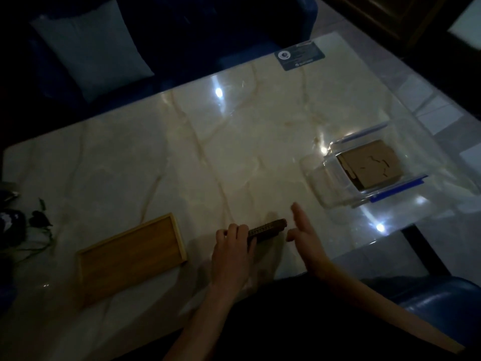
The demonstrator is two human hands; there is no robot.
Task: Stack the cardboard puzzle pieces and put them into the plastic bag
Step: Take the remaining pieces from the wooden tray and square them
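Hands: two. Left hand [232, 252] grips one stack of puzzle pieces [268, 229] on table [234, 142]; right hand [305, 238] flat, fingers spread, holds nothing. One plastic bag [338, 183] far right, cardboard [371, 164] inside. One wooden tray [131, 256] left.

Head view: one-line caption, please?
Left hand grips cardboard stack on marble table; right hand open beside it.

Bare marble table [234, 142] between hands and plastic bag [364, 173], wooden tray [130, 259] left.
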